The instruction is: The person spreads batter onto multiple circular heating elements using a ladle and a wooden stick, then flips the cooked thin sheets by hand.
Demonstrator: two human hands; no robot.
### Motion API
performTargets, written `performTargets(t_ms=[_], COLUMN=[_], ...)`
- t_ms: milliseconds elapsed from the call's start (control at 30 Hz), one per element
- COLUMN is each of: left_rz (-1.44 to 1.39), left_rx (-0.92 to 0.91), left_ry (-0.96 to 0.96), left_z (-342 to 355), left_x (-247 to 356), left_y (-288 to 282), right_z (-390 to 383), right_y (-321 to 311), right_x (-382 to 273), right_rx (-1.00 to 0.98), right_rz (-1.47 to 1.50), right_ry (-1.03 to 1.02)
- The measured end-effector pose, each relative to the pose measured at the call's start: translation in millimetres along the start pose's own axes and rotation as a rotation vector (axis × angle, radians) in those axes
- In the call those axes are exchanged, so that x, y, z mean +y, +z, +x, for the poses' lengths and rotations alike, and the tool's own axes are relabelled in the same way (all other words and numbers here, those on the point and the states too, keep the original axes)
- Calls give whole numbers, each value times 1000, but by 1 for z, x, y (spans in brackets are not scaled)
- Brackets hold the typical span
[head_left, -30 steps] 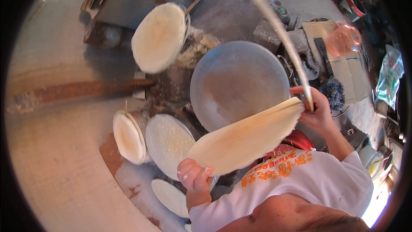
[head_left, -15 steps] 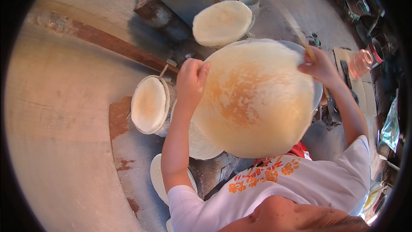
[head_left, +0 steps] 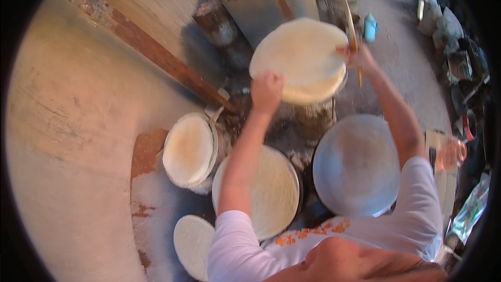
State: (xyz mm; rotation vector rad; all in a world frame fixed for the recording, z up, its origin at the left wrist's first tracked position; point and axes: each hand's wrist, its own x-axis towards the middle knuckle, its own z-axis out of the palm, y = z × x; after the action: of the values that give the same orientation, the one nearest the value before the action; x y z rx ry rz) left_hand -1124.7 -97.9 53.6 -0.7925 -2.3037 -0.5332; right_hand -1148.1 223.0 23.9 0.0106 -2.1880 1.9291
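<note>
Between my two hands hangs a large round pale flatbread (head_left: 298,47), held by its edges over a stack of flatbreads (head_left: 318,94) on a stand at the far middle. My left hand (head_left: 267,91) is closed on its near left edge. My right hand (head_left: 360,57) is closed at its right edge and also grips a long thin wooden stick (head_left: 345,5) that points up and away. Nearer me on the right is a bare grey round griddle (head_left: 357,169). Left of the griddle, another pale flatbread (head_left: 274,193) lies on a round dark-rimmed surface, partly behind my left forearm.
At left stands another stack of flatbreads (head_left: 189,149), with a pale round disc (head_left: 193,245) nearer me. A rusty beam (head_left: 156,49) slants along the wall. A metal box (head_left: 274,8) and rusty cylinder (head_left: 216,23) stand far off. A blue bottle (head_left: 370,27) is on the floor.
Both hands have carried the flatbread away from me, from over the grey griddle to over the far stack. The griddle is now uncovered. The browned face no longer shows.
</note>
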Motion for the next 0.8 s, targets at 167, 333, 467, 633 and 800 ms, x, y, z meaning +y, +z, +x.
performTargets(t_ms=[167, 333, 467, 633, 800], left_rz=[222, 193, 300, 349, 102], left_rx=[-178, -257, -289, 28, 321], left_ry=[38, -141, -436, -1014, -1816], left_z=[-70, -141, -218, -381, -525], left_x=[-10, 3, 39, 184, 387], left_y=[112, 27, -62, -176, -172], right_z=[31, 14, 12, -85, -307], right_y=[-4, 2, 2, 43, 186], right_x=[166, 166, 132, 53, 48], right_rx=[207, 169, 142, -115, -1037], right_rz=[5, 58, -129, -634, -191], right_ry=[-19, 28, 113, 39, 131])
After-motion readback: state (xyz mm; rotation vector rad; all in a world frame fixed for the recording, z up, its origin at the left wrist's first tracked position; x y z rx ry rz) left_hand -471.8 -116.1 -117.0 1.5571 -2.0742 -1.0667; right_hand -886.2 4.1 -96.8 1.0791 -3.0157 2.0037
